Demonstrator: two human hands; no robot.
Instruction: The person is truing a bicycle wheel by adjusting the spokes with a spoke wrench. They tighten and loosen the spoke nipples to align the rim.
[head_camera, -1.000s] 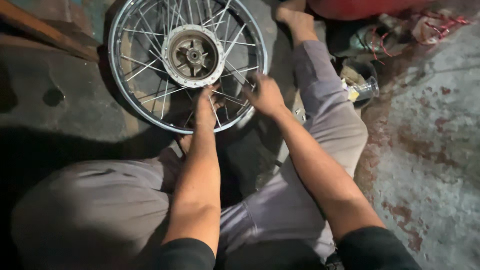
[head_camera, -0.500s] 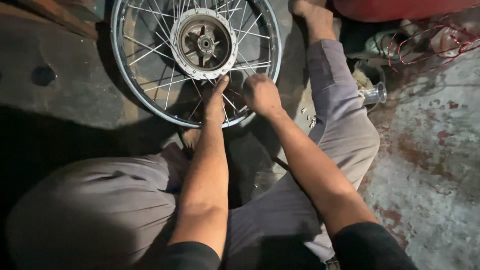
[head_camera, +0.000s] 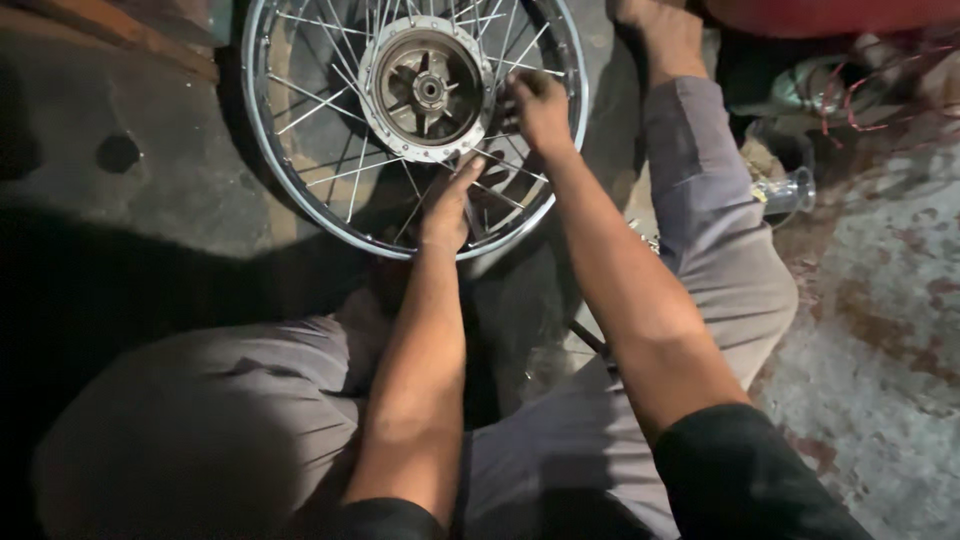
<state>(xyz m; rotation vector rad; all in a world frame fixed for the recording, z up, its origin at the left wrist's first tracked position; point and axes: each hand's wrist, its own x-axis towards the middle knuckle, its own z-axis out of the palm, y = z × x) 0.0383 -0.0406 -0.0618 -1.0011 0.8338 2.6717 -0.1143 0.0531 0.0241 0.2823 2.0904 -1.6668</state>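
Note:
A spoked wheel (head_camera: 300, 200) with a chrome rim and a metal hub (head_camera: 428, 88) lies flat on the dark floor between my legs. My left hand (head_camera: 450, 205) rests on the spokes at the near side of the wheel, fingers reaching toward the hub. My right hand (head_camera: 538, 105) is over the spokes at the right of the hub, fingers pinched on a spoke. I sit with grey trousers, knees spread around the wheel.
My bare right foot (head_camera: 660, 30) lies beside the rim at top right. A clear glass (head_camera: 790, 190), a red object (head_camera: 830, 15) and tangled wires (head_camera: 880, 80) sit to the right. Wooden planks (head_camera: 120, 30) lie at top left.
My right hand moved from the near rim up to the spokes right of the hub. My left hand stayed near the lower spokes. The view shifted, the wheel now lower in frame.

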